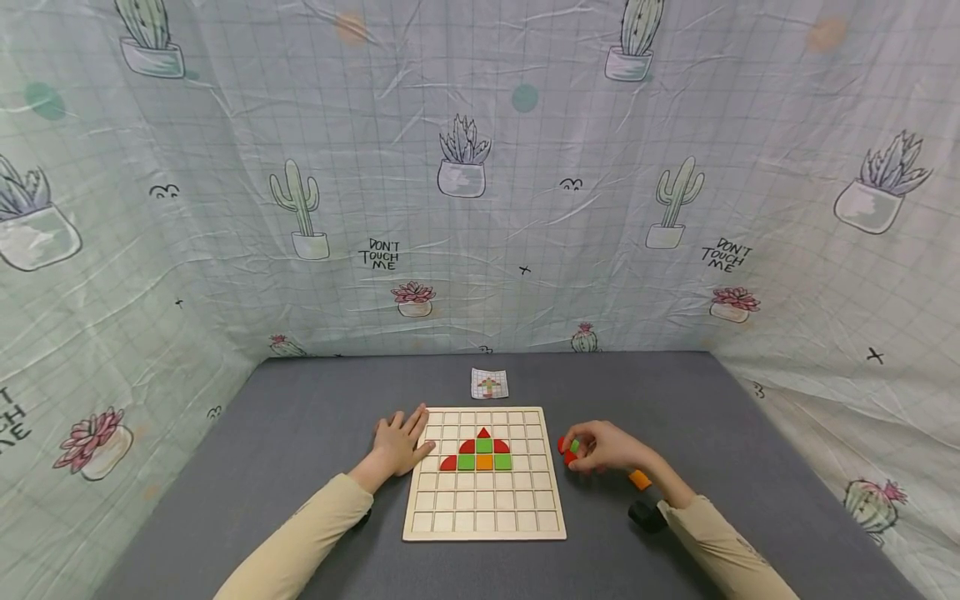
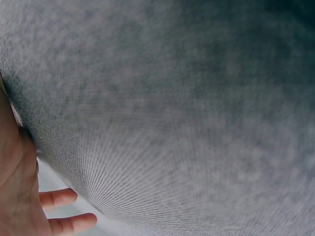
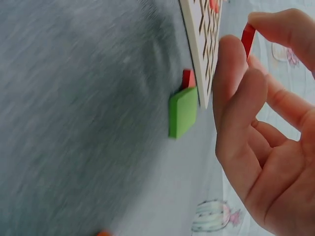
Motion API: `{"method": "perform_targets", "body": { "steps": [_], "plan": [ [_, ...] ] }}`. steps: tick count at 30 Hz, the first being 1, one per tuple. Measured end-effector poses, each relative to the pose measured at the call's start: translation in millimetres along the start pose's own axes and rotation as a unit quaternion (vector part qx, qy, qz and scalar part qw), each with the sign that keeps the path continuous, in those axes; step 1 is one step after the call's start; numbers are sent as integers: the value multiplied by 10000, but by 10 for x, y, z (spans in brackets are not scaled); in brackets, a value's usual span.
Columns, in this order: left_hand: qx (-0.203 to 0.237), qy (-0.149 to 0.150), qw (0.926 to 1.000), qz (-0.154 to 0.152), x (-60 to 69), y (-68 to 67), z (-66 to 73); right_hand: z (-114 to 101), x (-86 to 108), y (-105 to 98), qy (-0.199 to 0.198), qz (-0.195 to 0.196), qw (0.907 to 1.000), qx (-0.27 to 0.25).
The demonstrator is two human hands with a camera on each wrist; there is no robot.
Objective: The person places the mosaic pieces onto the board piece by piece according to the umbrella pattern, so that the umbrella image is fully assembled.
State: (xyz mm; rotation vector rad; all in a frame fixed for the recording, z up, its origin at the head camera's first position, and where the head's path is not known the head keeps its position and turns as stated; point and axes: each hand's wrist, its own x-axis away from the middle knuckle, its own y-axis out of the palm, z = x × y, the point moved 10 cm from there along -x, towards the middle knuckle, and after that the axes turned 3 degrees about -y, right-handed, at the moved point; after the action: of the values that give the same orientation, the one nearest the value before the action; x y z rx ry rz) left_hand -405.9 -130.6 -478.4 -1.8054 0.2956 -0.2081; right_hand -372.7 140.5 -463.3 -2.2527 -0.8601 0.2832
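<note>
Against the left edge of a wooden grid board (image 1: 483, 502), left hand (image 1: 397, 443) rests, fingers extended, gripping nothing. Red, green and orange tiles (image 1: 484, 447) sit on its squares; small printed card (image 1: 490, 384) just beyond the far edge. Right of board, green square (image 3: 182, 113) on grey table (image 1: 315, 417); right hand (image 1: 609, 447) pinches a red piece (image 3: 248, 37). Orange piece (image 1: 640, 479) near that wrist.
</note>
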Motion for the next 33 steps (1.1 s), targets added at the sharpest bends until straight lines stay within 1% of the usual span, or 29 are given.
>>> {"method": "perform_targets", "body": {
  "steps": [4, 9, 16, 26, 33],
  "plan": [
    [33, -6, 10000, -19, -4, 6, 7, -95, -85, 33, -56, 56, 9998, 198],
    [60, 1, 10000, -43, -10, 17, 1, -162, -200, 90, -138, 76, 9994, 324],
    [-13, -46, 10000, -72, -15, 30, -15, -250, -342, 174, -103, 61, 9985, 543],
    [-52, -66, 10000, -43, -20, 34, -15, -251, -490, 315, -10, -42, 9985, 543],
    [-65, -67, 9999, -65, -14, 22, -16, -306, -551, 377, -63, -117, 9983, 561]
  ]
}}
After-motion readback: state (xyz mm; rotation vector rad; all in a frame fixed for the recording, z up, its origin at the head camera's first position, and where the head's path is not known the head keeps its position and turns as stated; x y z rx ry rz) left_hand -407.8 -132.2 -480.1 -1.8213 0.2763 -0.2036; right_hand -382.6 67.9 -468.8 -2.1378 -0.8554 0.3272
